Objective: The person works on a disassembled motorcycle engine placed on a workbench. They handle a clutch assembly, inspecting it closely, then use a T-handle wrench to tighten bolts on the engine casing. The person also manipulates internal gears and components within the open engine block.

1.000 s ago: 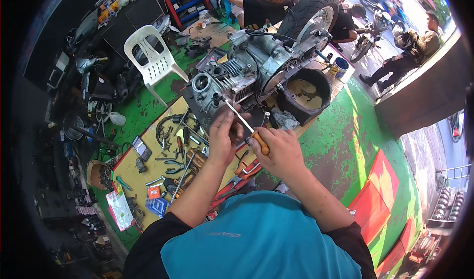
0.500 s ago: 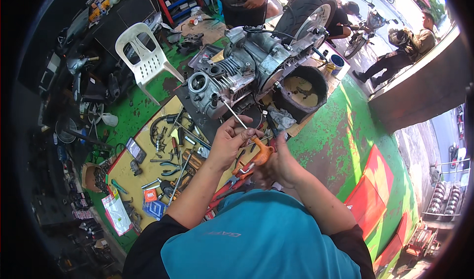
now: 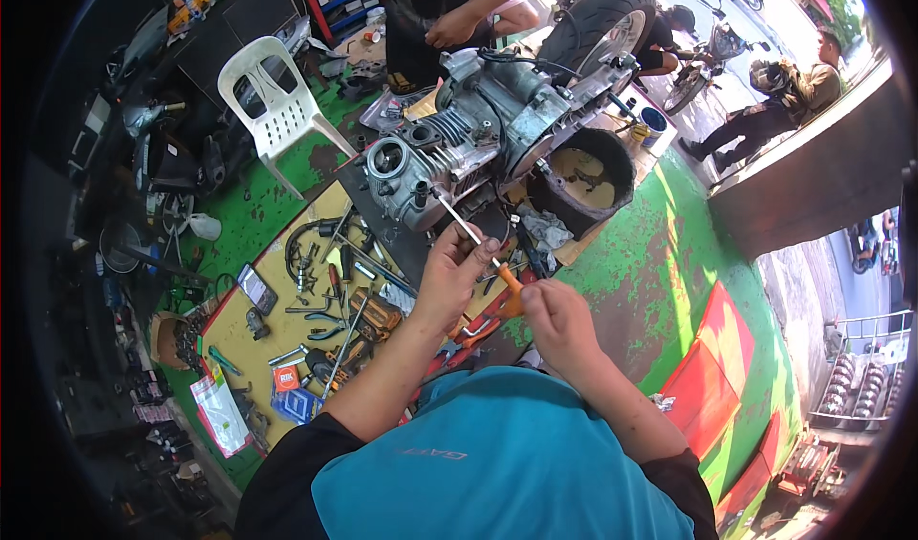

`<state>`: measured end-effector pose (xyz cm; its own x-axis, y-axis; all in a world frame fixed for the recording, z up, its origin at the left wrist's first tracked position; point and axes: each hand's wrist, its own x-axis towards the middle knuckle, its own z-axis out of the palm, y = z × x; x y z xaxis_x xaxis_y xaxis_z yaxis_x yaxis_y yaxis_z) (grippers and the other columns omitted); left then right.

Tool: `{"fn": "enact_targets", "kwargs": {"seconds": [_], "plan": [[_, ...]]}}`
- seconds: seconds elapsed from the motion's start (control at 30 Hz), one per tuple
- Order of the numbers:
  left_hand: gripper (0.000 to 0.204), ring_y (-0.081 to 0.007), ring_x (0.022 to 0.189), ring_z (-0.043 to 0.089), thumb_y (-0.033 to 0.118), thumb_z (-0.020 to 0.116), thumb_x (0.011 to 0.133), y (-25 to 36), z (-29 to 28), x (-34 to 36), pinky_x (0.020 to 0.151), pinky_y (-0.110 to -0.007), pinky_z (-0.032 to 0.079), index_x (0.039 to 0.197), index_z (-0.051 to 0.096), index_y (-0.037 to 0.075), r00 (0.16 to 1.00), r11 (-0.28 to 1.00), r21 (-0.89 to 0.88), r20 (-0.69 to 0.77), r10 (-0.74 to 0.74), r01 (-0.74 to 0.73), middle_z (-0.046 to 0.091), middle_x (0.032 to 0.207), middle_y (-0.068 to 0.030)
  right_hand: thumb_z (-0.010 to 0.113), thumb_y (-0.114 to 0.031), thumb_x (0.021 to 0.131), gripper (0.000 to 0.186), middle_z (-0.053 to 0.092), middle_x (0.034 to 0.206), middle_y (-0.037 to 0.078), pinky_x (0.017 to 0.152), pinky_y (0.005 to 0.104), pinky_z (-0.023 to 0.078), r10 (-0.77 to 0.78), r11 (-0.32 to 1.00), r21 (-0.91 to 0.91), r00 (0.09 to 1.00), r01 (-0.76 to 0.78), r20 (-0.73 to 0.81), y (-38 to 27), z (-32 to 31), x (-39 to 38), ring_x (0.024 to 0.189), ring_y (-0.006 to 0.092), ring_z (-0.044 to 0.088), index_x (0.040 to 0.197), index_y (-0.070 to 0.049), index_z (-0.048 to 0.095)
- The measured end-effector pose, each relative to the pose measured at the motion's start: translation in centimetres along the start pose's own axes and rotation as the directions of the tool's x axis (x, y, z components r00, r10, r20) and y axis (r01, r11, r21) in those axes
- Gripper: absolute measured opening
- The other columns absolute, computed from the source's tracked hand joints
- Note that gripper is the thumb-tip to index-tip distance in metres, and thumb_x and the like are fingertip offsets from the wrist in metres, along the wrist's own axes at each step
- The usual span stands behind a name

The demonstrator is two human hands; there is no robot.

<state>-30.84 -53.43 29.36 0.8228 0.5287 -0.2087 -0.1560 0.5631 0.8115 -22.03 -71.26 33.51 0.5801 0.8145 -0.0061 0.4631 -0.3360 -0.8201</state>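
A greasy metal motorcycle engine (image 3: 521,100) stands in front of me, a rear wheel (image 3: 602,29) attached behind it. The long, shiny shaft of an orange-handled driver (image 3: 511,280) reaches to the lower side of the engine near the round cylinder opening (image 3: 386,160). My left hand (image 3: 451,277) is closed, its thumb and fingers pinching the shaft just above the handle. Wrapped round the end of the orange handle, my right hand (image 3: 557,318) is also closed. It hides part of the grip.
Pliers (image 3: 325,330), sockets and other tools lie on the yellowish board at left. A black tub (image 3: 583,182) of murky liquid sits right of the engine. Beyond the engine is another person's hand (image 3: 454,26). A white plastic chair (image 3: 273,96) stands left; red panels (image 3: 703,373) lie right.
My right hand has gone from a loose, blurred position beside the handle to a closed grip on its end. My left hand stays on the shaft. The person beyond has bent lower toward the engine.
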Motion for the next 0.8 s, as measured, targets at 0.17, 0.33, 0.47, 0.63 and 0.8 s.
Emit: {"fn": "enact_targets", "kwargs": {"seconds": [0.17,0.33,0.47,0.63,0.8], "plan": [[0.031,-0.0131,0.104,0.072,0.014,0.077,0.101,-0.1,0.8,-1.4,0.091,-0.029,0.054,0.124,0.057,0.014,0.979,0.997,-0.083,0.205,0.017,0.0,0.077,0.111,-0.0117,0.034,-0.054,0.117,0.067,0.065,0.074,0.006,0.068,0.0358,0.051,0.372,0.247,0.787,0.806,-0.565,0.461,0.7,0.4,-0.1,0.067,0.0208,0.064,0.097,0.0,0.068],[0.04,-0.0157,0.105,0.073,0.009,0.083,0.096,-1.4,-0.8,-0.4,0.09,-0.029,0.055,0.124,0.055,0.011,0.987,0.999,0.006,0.155,0.051,-0.052,0.077,0.109,-0.011,0.043,-0.049,0.116,0.055,0.065,0.075,0.007,0.069,0.0372,0.052,0.024,0.93,0.363,0.979,0.051,-0.201,1.5,-0.3,-1.3,0.07,0.0214,0.065,0.11,0.0,0.068],[0.042,-0.0149,0.106,0.072,0.006,0.084,0.094,-2.0,-1.2,0.1,0.09,-0.03,0.055,0.123,0.054,0.01,0.991,0.993,0.086,0.116,0.067,-0.077,0.076,0.113,-0.0101,0.051,-0.047,0.113,0.05,0.063,0.07,0.007,0.069,0.0384,0.05,-0.481,0.848,-0.399,0.824,0.35,-0.3,1.3,-0.2,-1.1,0.071,0.0223,0.065,0.108,0.0,0.068],[0.051,-0.0183,0.112,0.07,0.003,0.081,0.095,-1.4,0.2,-0.2,0.097,-0.035,0.055,0.132,0.048,0.016,0.975,0.989,-0.055,0.169,0.142,-0.134,0.073,0.122,-0.0115,0.057,-0.045,0.112,0.046,0.061,0.066,0.007,0.068,0.0399,0.048,0.359,0.584,0.675,0.889,-0.45,0.283,1.8,0.9,0.2,0.071,0.0232,0.065,0.105,0.0,0.068],[0.053,-0.0206,0.104,0.073,-0.002,0.077,0.096,-1.0,-0.3,-0.4,0.099,-0.038,0.055,0.135,0.045,0.016,0.968,0.999,-0.008,0.247,0.047,-0.046,0.074,0.119,-0.011,0.054,-0.046,0.112,0.049,0.062,0.068,0.009,0.068,0.0393,0.048,0.266,0.74,0.639,0.964,-0.211,0.01,2.4,0.4,-1.1,0.07,0.0228,0.064,0.101,-0.001,0.069]]}}
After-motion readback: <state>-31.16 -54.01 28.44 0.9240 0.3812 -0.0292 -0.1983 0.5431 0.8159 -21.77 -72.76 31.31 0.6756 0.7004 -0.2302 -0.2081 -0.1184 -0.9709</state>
